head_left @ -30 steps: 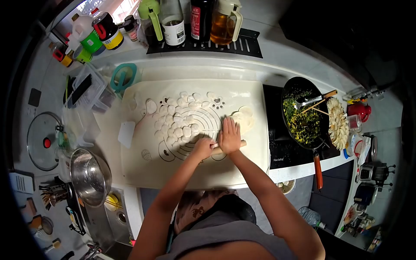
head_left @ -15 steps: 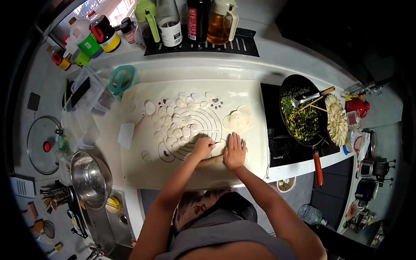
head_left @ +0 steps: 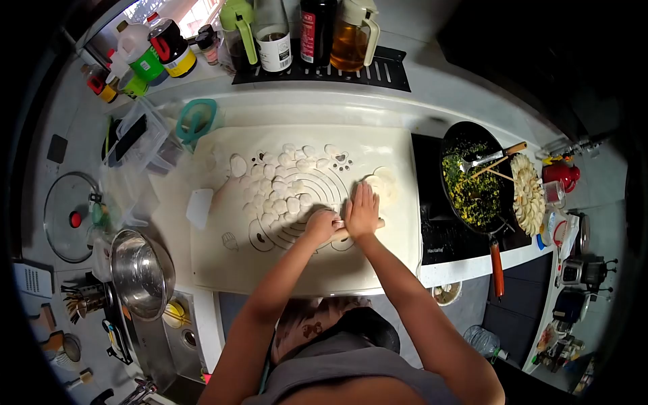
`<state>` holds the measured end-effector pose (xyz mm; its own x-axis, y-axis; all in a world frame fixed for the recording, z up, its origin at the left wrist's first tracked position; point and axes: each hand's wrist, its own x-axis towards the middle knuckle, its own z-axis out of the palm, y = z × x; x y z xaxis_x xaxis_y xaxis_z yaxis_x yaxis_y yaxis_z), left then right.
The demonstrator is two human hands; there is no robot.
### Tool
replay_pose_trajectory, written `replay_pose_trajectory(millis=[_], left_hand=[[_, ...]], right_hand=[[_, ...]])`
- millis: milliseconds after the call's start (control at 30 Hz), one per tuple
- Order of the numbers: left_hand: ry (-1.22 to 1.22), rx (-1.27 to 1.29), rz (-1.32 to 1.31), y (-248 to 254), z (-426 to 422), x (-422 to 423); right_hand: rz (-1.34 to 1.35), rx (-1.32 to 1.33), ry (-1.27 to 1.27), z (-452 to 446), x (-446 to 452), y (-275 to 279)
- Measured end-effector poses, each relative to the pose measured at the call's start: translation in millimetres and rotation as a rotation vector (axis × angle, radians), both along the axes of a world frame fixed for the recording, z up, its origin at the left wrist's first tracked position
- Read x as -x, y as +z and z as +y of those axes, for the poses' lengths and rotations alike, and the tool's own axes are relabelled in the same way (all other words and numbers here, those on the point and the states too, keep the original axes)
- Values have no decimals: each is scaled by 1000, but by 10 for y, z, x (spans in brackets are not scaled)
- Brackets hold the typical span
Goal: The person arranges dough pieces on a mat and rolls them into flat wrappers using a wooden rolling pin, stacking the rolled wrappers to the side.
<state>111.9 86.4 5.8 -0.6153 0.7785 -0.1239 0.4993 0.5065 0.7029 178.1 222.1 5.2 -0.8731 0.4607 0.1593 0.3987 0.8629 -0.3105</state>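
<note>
White wrapper dough (head_left: 339,224), pinched by the curled left hand (head_left: 322,225) near frame centre, risked tearing if the flat, ungripping right hand (head_left: 362,214) atop the rolling pin (head_left: 340,234) pressed unevenly.

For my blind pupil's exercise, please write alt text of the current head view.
A person's right hand rests on a rolling pin, left hand close beside it, on a pale mat with dough pieces and flat rounds. At right, a black pan of green-and-yellow food stands beside dumplings.
</note>
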Motion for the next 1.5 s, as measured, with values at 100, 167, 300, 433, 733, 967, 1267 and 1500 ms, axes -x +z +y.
replay_pose_trajectory(millis=[100,167,300,433,733,967,1267,1500], left_hand=[[44,21,-53,-29,-21,-51],[107,-37,-111,-95,-136,-60],[187,-101,-211,-116,-240,-161],[161,-111,-128,-18,-228,-137],[42,18,86,67,-73,-90],[290,-36,-216,-70,-172,-234],[240,-50,-21,-110,-139,-62],[74,-48,90,-3,-84,-64]], right_hand=[[-127,-22,75,-149,-701,90],[-121,-25,90,-178,-907,132],[-94,-50,113,-142,-653,131],[-44,-33,149,3,-155,48],[-4,46,53,-27,-137,43],[-101,-1,108,-221,-988,135],[40,-39,109,46,327,17],[-57,-15,54,-69,-127,27]])
